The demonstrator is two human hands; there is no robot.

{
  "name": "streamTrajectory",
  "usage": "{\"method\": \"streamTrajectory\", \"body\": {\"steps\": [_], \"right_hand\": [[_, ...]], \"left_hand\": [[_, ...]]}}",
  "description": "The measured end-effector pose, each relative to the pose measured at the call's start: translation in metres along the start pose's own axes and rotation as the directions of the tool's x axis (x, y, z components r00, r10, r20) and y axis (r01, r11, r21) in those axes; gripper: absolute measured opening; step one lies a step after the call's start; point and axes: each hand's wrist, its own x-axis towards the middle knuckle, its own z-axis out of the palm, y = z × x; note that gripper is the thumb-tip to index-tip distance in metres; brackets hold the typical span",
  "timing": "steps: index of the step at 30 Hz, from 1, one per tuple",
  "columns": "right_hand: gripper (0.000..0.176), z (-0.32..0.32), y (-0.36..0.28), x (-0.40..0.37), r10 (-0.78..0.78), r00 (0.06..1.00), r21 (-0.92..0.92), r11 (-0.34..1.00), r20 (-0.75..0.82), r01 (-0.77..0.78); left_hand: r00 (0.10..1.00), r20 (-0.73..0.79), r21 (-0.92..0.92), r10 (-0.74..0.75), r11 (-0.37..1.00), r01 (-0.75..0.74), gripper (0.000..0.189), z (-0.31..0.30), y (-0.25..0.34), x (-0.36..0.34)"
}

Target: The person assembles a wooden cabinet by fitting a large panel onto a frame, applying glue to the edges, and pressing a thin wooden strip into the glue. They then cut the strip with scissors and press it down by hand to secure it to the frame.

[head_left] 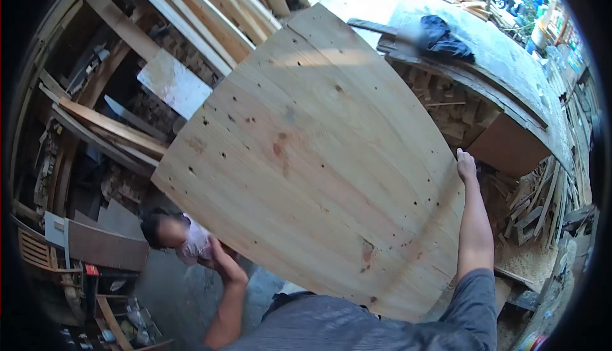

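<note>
The right arm reaches forward nearly straight, and its hand (pixel 466 165) is curled closed on the right edge of a large wooden panel (pixel 331 153). The left arm is bent upward from below, its hand (pixel 224 263) partly open against the panel's lower left edge, thumb raised; how firmly it grips cannot be told. The panel lies slanted across the view between both hands, its near end close to the dark shirt (pixel 338 325), its pale face dotted with dark holes and reddish stains. Just beyond the left hand is another person (pixel 196 241), partly hidden by the panel. Farther out, long boards (pixel 191 13) lean at upper left, while at upper right a dark cloth (pixel 444 40) lies on a desk (pixel 510 90) above stacked wood offcuts (pixel 440 96).
</note>
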Motion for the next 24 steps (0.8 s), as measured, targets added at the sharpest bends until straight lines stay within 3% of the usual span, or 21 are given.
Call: {"method": "streamTrajectory", "body": {"steps": [1,3,4,6,7,10,13,16,17,20,23,24], "right_hand": [[0.076,0.013,0.007,0.015,0.082,0.995,0.022,0.996,0.049,-0.083],[0.082,0.056,-0.002,0.038,0.244,0.959,0.068,0.964,0.141,-0.256],[0.083,0.067,-0.026,0.034,0.227,0.962,0.123,0.961,0.154,-0.247],[0.085,0.091,-0.067,0.023,0.204,0.962,0.252,0.936,0.182,-0.246],[0.079,0.099,-0.08,0.02,0.045,0.989,0.199,0.977,0.141,-0.073],[0.077,0.117,-0.116,0.036,-0.038,0.976,0.068,0.997,0.215,0.023],[0.074,0.135,-0.15,0.039,-0.011,0.955,-0.121,0.991,0.297,0.049],[0.074,0.108,-0.22,-0.008,0.082,0.949,-0.203,0.979,0.303,-0.02],[0.072,0.104,-0.227,-0.013,0.067,0.953,-0.219,0.976,0.297,-0.001],[0.07,0.083,-0.245,-0.023,0.033,0.966,-0.341,0.938,0.256,0.059],[0.068,0.05,-0.264,-0.042,0.043,0.976,-0.418,0.907,0.212,0.05],[0.067,0.045,-0.259,-0.047,0.041,0.982,-0.442,0.896,0.182,0.044]], "left_hand": [[0.995,0.042,-0.179,-0.086,0.979,0.092,0.046,0.026,0.002,-0.026],[0.983,0.035,0.137,-0.181,0.975,0.174,0.047,0.021,-0.008,-0.01],[0.975,0.025,0.292,-0.223,0.934,0.206,0.047,0.012,-0.009,0.007],[0.986,0.083,0.397,-0.143,0.913,0.099,0.051,-0.002,-0.012,0.073],[0.986,0.117,0.437,-0.116,0.898,0.054,0.054,-0.007,-0.016,0.1],[0.957,-0.062,0.695,-0.283,0.676,0.245,0.057,-0.006,-0.013,0.161],[0.996,0.063,0.673,-0.058,0.74,0.001,0.057,-0.035,-0.035,0.188],[0.95,-0.004,0.747,-0.313,0.631,0.211,0.054,-0.068,-0.052,0.208],[0.897,-0.113,0.782,-0.428,0.519,0.346,0.053,-0.079,-0.062,0.217],[0.914,-0.001,0.672,-0.406,0.676,0.301,0.055,-0.091,-0.099,0.217],[0.928,-0.1,0.524,-0.36,0.774,0.357,0.058,-0.112,-0.178,0.233],[0.897,-0.108,0.56,-0.429,0.719,0.412,0.058,-0.107,-0.176,0.227]]}}
